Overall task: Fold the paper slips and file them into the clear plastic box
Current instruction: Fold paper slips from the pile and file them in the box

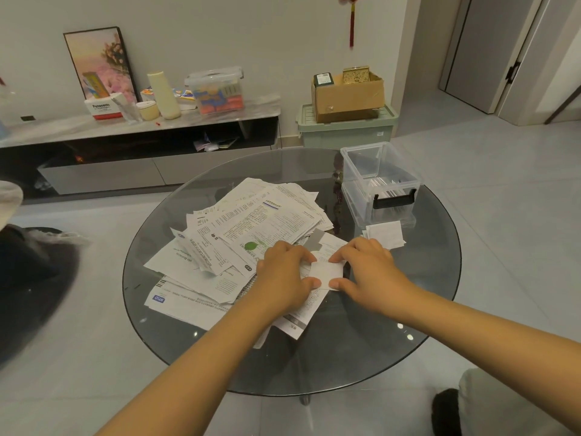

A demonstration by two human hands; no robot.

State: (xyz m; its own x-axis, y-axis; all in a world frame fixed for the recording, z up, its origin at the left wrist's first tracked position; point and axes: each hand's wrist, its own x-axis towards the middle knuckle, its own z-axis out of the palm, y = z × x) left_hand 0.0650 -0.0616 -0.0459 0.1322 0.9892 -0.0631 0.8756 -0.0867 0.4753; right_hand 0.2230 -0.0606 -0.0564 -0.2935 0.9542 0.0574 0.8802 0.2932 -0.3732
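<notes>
A small white paper slip lies folded on the round glass table, pinched between both hands. My left hand holds its left edge and my right hand presses its right edge, thumbs at the near side. A loose heap of printed paper slips spreads to the left and behind. The clear plastic box, lid off and black latch facing me, stands at the table's far right with folded slips inside. A small stack of folded slips lies just in front of it.
A low TV cabinet along the wall carries bottles, cartons and a lidded plastic tub. A cardboard box sits on a green storage bin. A dark object lies on the floor at left. Doors stand at the far right.
</notes>
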